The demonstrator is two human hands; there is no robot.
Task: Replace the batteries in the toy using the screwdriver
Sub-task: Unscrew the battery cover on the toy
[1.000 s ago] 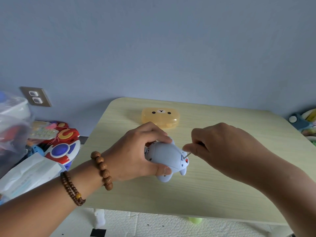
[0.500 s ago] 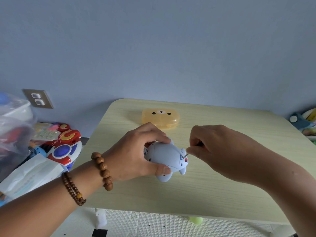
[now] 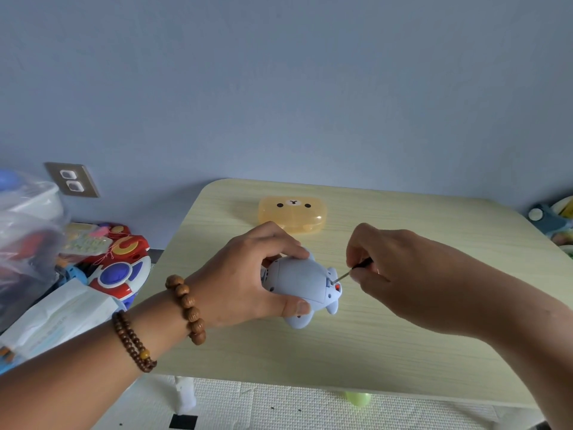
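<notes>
While I look down at a pale wood-grain table [image 3: 403, 352], my left hand [image 3: 248, 274] grips a small grey-blue plastic toy [image 3: 297, 280] near the middle of it. My fingers curl over the toy's top and my thumb presses its near side. The toy lies tipped over, its stubby feet pointing toward me and to the right. I cannot tell whether it touches the tabletop.

My right hand [image 3: 387, 268] pinches a thin screwdriver [image 3: 352, 269], the dark handle held between thumb and curled fingers. The metal shaft slants down and left, and its tip meets the toy's right end beside a small red spot.

Two wooden bead bracelets [image 3: 186, 308] circle my left wrist. Just beyond my left fingers, a translucent orange case [image 3: 291, 214] printed with a bear face lies flat on the table. Left of the table sit a red, white and blue toy [image 3: 121, 271], a clear plastic bag [image 3: 28, 231] and a white packet [image 3: 52, 315]. A wall socket [image 3: 72, 180] is set low in the blue wall [image 3: 279, 88] behind them.
</notes>
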